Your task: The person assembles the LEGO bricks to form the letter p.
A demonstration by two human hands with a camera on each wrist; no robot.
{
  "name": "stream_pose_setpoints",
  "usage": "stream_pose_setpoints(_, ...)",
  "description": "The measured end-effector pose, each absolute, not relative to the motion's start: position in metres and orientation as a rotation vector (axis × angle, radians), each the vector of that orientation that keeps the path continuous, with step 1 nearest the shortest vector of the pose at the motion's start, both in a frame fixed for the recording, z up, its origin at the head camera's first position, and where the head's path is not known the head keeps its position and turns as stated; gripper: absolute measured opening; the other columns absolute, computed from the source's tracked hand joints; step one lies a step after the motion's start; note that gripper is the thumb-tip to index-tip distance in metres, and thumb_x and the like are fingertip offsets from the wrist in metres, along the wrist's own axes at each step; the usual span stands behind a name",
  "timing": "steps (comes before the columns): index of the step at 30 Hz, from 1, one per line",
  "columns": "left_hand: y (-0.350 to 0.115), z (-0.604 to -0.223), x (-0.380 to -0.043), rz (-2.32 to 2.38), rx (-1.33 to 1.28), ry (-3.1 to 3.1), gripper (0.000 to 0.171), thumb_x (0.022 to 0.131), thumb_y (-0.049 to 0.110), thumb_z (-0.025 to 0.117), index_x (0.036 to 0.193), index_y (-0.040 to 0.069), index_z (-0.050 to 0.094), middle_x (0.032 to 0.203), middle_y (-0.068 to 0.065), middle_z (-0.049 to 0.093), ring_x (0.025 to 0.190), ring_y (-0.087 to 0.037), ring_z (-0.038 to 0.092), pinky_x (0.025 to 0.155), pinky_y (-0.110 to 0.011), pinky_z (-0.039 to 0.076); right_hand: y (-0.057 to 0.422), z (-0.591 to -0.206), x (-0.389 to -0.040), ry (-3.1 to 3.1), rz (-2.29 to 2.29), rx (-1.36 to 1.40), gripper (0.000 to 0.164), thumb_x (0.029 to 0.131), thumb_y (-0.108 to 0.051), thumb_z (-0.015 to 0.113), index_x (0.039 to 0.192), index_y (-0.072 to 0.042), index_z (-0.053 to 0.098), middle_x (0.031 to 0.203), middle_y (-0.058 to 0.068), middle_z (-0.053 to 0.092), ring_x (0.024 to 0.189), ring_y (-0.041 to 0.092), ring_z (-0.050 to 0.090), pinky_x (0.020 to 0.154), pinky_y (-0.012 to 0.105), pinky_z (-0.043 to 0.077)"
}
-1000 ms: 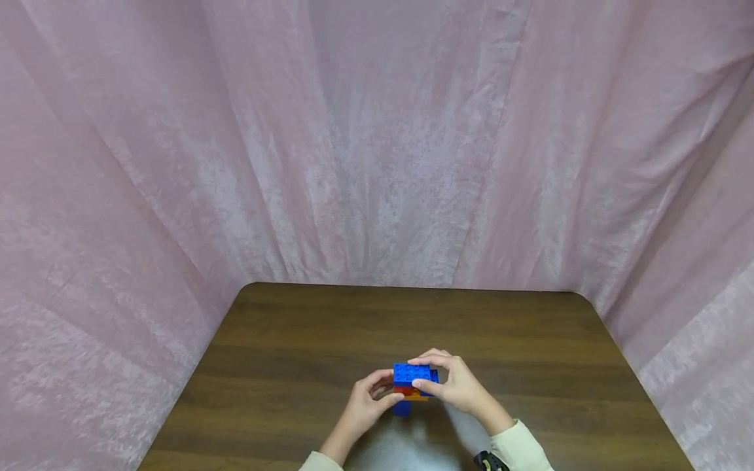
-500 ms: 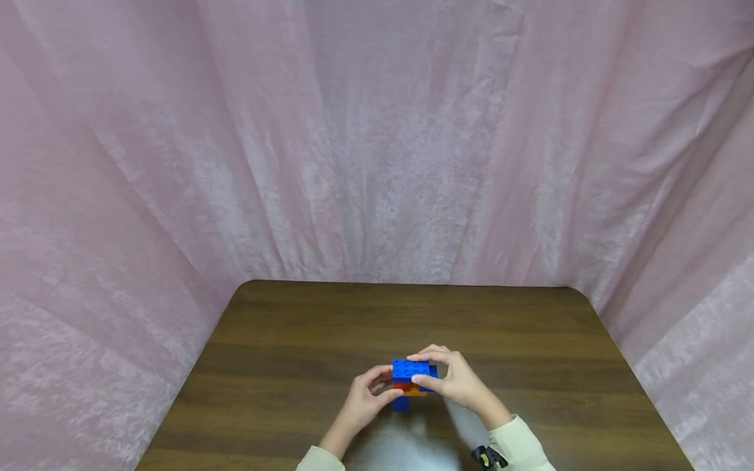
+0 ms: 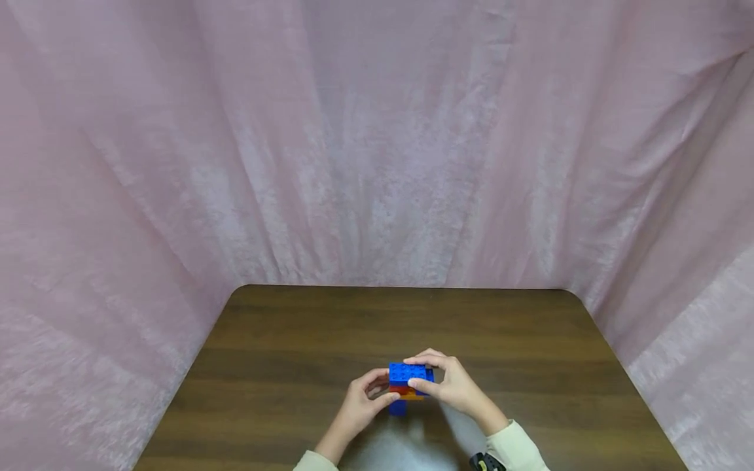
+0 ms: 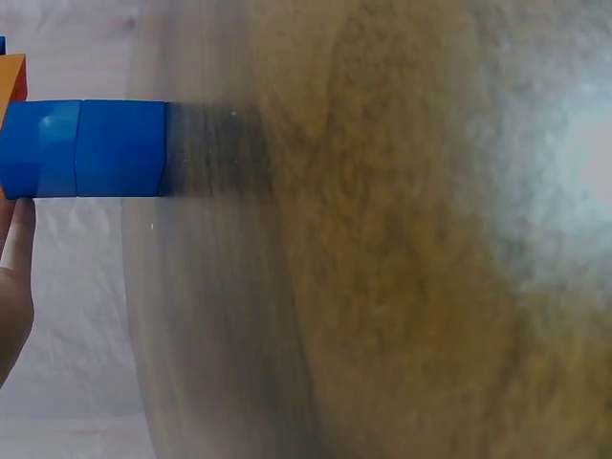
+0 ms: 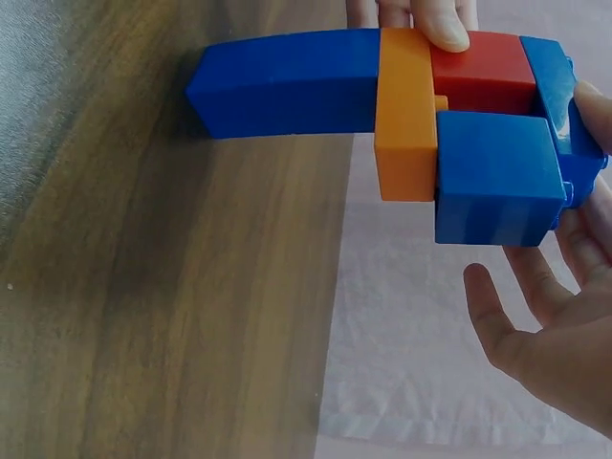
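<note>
A structure of toy building bricks stands on the table, held between both hands. Its lower part is a blue column, topped by an orange brick. Above that come a red brick and, beside it, another blue brick. A studded blue brick lies across the top. My left hand holds the red and orange layers between thumb and fingers from the left. From the right, my right hand pinches the top blue brick, thumb at the near side and fingers at the far side.
The brown wooden table spreads out behind and beside the hands. Pink curtains hang behind its far edge and on both sides. A black band is at the right sleeve, and light glares off the near tabletop.
</note>
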State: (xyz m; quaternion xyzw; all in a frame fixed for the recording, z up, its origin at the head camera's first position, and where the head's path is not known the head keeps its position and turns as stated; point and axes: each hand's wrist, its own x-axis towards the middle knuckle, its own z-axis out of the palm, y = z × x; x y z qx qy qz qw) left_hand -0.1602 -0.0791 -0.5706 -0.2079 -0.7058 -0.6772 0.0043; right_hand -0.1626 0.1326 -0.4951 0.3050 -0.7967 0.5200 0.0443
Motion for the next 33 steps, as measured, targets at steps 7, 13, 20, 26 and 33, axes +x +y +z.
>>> stream_pose_setpoints(7,-0.086,-0.591,-0.164,-1.978,-0.665,-2.383,0.034,0.081,-0.005,0.073,0.113,-0.005,0.061,0.106,-0.023,0.066,0.099,-0.027,0.066,0.087,-0.046,0.053,0.133,-0.515,-0.166,-2.466,1.653,0.906,0.032,0.088,-0.011,0.071,0.119,-0.008,0.065,0.113,0.005,0.065,0.099,0.019,0.061,0.083,0.031,0.052)
stream_pose_setpoints(13,-0.092,-0.597,-0.168,-1.926,-0.689,-2.442,0.034,0.081,-0.005,0.073,0.112,-0.002,0.062,0.104,-0.02,0.067,0.094,-0.029,0.066,0.082,-0.044,0.056,0.136,-0.515,-0.162,-2.416,1.696,0.891,0.041,0.089,-0.009,0.069,0.129,-0.01,0.058,0.121,0.009,0.063,0.104,0.02,0.06,0.086,0.034,0.052)
stream_pose_setpoints(20,-0.093,-0.584,-0.164,-1.974,-0.692,-2.462,0.034,0.081,-0.005,0.073,0.113,-0.003,0.061,0.107,-0.021,0.066,0.097,-0.033,0.065,0.084,-0.046,0.055,0.152,-0.524,-0.159,-2.363,1.699,0.873,0.041,0.087,-0.005,0.07,0.126,-0.006,0.057,0.119,0.012,0.063,0.099,0.022,0.063,0.084,0.039,0.054)
stream_pose_setpoints(26,-0.094,-0.581,-0.162,-2.055,-0.697,-2.46,0.034,0.082,-0.008,0.071,0.114,-0.005,0.06,0.107,-0.024,0.065,0.097,-0.034,0.065,0.085,-0.046,0.054,0.162,-0.536,-0.157,-2.332,1.777,0.854,0.035,0.088,-0.003,0.069,0.121,-0.002,0.058,0.113,0.016,0.065,0.099,0.016,0.063,0.083,0.035,0.055)
stream_pose_setpoints(33,-0.097,-0.598,-0.168,-2.108,-0.715,-2.417,0.034,0.084,-0.001,0.072,0.116,-0.003,0.06,0.11,-0.021,0.065,0.099,-0.026,0.065,0.086,-0.04,0.055,0.167,-0.54,-0.154,-2.227,1.901,0.911,0.036,0.087,0.004,0.066,0.121,0.009,0.054,0.116,0.027,0.06,0.104,0.017,0.062,0.088,0.031,0.054)
